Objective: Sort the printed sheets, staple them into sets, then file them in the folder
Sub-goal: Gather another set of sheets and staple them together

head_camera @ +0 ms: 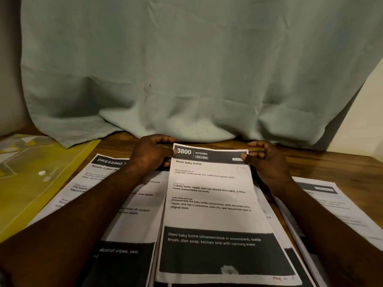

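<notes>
1. Head view, hands: a white printed sheet headed "3800 KITCHEN" [209, 195] is held at its far edge. Its far left corner is pinched by the left hand [152, 154] and its far right corner by the right hand [265, 160], with the fingers curled.
2. Head view, papers: this sheet lies on top of a middle stack on the brown wooden table [342, 162]. A white sheet headed "DRESSING" [107, 168] lies just to its left, and more printed sheets [331, 204] are spread at the right.
3. Head view, folder: a yellow plastic folder [31, 162] lies flat at the far left. No stapler can be seen.
4. Step: sorting is judged to be in hand, since no staples can be seen. Next, the top sheet should be lifted alone, without dragging those beneath, and matched to its pile by heading.
</notes>
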